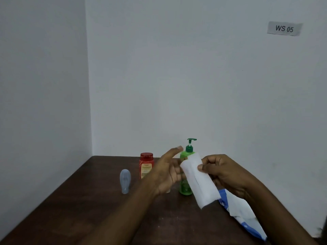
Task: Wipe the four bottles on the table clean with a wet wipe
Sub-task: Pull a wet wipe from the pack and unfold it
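Observation:
Above the dark wooden table, both hands hold a folded white wet wipe. My right hand pinches its upper right edge. My left hand has its forefinger straight up while its lower fingers curl against the wipe's left edge. Behind the wipe stands a green pump bottle, partly covered. A red bottle stands to its left, and a grey-blue tube stands further left. A pale object peeks out under my left hand, mostly hidden.
A blue and white wet wipe pack lies on the table's right side under my right forearm. Plain walls close the table in at the back and left. A label reading WS 05 hangs on the back wall.

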